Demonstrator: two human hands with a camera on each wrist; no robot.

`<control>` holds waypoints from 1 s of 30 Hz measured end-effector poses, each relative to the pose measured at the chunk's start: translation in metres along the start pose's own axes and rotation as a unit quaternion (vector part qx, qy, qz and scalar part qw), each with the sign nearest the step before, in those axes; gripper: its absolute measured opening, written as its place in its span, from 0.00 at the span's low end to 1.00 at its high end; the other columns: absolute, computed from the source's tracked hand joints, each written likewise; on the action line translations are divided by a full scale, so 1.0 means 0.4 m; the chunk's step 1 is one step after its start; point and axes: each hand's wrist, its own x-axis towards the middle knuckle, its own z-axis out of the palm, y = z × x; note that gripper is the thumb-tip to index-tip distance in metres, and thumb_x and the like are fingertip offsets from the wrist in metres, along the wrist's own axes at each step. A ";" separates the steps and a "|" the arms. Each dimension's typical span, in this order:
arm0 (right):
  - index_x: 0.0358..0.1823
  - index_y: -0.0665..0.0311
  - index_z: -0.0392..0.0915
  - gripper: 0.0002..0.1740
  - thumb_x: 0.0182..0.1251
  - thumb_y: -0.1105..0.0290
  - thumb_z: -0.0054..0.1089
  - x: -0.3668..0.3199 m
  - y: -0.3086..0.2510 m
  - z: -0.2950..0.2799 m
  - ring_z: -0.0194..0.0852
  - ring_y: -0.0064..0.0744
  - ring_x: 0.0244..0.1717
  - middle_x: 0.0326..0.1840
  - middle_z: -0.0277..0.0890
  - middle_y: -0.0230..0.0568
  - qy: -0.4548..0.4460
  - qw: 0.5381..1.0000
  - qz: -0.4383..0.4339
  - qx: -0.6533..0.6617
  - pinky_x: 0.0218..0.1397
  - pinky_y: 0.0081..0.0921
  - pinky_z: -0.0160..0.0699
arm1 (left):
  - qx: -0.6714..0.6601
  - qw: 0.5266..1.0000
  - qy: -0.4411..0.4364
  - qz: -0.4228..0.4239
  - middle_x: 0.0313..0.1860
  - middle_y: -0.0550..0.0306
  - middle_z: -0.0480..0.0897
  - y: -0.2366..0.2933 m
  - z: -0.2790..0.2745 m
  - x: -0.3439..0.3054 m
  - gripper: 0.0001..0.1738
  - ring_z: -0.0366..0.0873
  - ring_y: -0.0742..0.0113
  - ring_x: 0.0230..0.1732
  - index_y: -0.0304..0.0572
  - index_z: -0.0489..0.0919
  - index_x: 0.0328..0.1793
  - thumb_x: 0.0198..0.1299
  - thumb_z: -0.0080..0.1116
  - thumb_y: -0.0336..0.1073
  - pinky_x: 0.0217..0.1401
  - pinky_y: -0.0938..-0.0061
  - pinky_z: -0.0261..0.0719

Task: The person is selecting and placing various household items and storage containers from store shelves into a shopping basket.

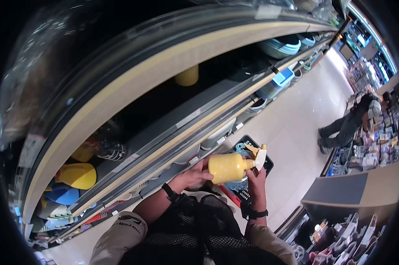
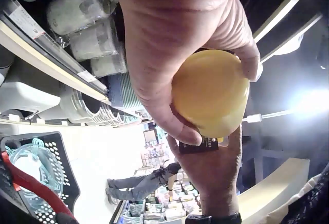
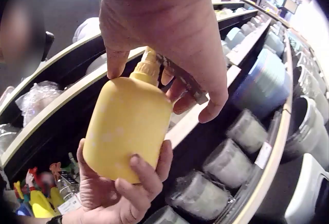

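A yellow spray bottle (image 1: 228, 168) with pale dots and a white-and-yellow trigger head (image 1: 260, 158) lies tilted sideways between both hands in the head view. My left hand (image 1: 194, 174) grips its bottom end, fingers and thumb curled round the body. At the other end, my right hand (image 1: 257, 181) holds it by the neck, just below the trigger. In the right wrist view a small dark tag (image 3: 182, 79) sticks out at the neck beside the right fingers. The left wrist view shows the bottle's rounded base (image 2: 211, 93); the spray head is hidden there.
A black shopping basket (image 2: 69, 157) with a red handle (image 2: 36, 185) and clear plastic goods stands below. Shelves with wrapped containers (image 3: 203, 193) and blue tubs (image 3: 262, 82) run alongside. Several more spray bottles (image 3: 43, 201) fill a lower shelf. A person (image 1: 349, 119) leans over a display across the aisle.
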 end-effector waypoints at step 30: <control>0.58 0.61 0.80 0.34 0.52 0.55 0.81 0.414 -0.168 0.762 0.76 0.48 0.64 0.57 0.82 0.46 -0.279 0.782 -0.356 -0.430 0.66 0.41 0.75 | 0.237 0.969 -0.030 -0.056 0.79 0.51 0.68 0.034 -0.061 -0.241 0.48 0.78 0.62 0.65 0.43 0.57 0.86 0.63 0.71 0.33 0.66 0.68 0.79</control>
